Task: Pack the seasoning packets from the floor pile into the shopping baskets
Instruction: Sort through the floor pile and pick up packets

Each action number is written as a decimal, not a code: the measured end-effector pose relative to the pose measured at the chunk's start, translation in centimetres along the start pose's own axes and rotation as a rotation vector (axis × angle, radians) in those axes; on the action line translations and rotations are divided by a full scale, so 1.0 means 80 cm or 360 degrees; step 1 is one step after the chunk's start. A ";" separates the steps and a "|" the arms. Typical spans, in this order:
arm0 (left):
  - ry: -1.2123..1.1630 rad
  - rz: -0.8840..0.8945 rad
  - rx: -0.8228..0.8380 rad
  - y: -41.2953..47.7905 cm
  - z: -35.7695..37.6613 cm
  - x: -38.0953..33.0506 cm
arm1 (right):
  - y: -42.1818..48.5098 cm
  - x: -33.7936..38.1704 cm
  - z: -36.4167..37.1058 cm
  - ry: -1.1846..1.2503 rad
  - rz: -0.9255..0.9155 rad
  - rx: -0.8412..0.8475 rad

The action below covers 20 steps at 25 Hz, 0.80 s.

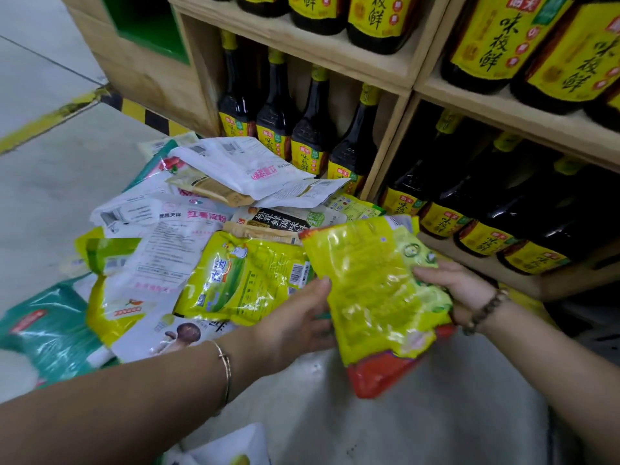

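Both hands on one item: a yellow-green glossy plastic seasoning packet [372, 290] with a red end, held in the air between them, above the grey concrete floor [50, 203] and just right of the floor pile of seasoning packets [188, 229]. The left hand [295, 317] comes in from the lower left, forearm nearly level, with a thin metal bangle [226, 374] at the wrist. Its thumb lies over the packet's left edge and the fingers go underneath, so it's a pinch grip on that side. The right hand [459, 290] reaches in from the right with a beaded bracelet [486, 310] on the wrist, its fingers curled over the packet's right edge (palm mostly hidden behind the plastic). The packet is tilted, red end down toward the camera, the other end up toward the shelf. The pile is loose and overlapping: a second yellow-green packet with a barcode [248, 276] lies just left of the left hand, a white pouch with pink lettering [235, 162] sits on top at the back, and a teal plastic bag [43, 330] lies at the near-left edge. Behind the pile is a light wooden shelf unit [385, 72] stocked with dark sauce bottles with yellow labels [312, 135], and yellow-and-black hazard tape [144, 115] runs along its base on the floor.
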<state>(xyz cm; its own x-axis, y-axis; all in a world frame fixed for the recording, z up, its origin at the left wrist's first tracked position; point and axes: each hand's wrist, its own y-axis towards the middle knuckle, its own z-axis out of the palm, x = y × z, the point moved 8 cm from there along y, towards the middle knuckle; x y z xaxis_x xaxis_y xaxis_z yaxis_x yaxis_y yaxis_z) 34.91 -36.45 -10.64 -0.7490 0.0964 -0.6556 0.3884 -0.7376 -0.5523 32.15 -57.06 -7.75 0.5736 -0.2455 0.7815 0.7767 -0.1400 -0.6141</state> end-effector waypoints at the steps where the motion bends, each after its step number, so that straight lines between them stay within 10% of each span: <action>1: -0.0218 0.0032 -0.0088 -0.002 -0.013 -0.006 | 0.004 0.009 0.034 0.0035 -0.0050 0.0076; 8: -0.0538 0.0315 -0.0935 -0.085 -0.129 -0.040 | 0.038 0.058 0.216 -0.1214 -0.0380 0.0461; 12: -0.0496 0.0508 -0.1386 -0.156 -0.199 -0.059 | 0.079 0.077 0.249 -0.1832 -0.0735 0.0068; 20: -0.0664 0.0347 -0.1509 -0.195 -0.224 -0.017 | 0.121 0.022 0.313 -0.2479 -0.0583 -0.0044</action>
<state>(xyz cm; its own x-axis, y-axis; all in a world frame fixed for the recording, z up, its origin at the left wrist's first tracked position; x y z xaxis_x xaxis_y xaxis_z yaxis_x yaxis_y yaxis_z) 39.48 -13.15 -10.36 -0.6678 -0.3453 -0.6594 0.6621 0.1293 -0.7382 47.22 -34.83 -9.59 0.0730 0.9739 0.2151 0.9310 0.0108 -0.3649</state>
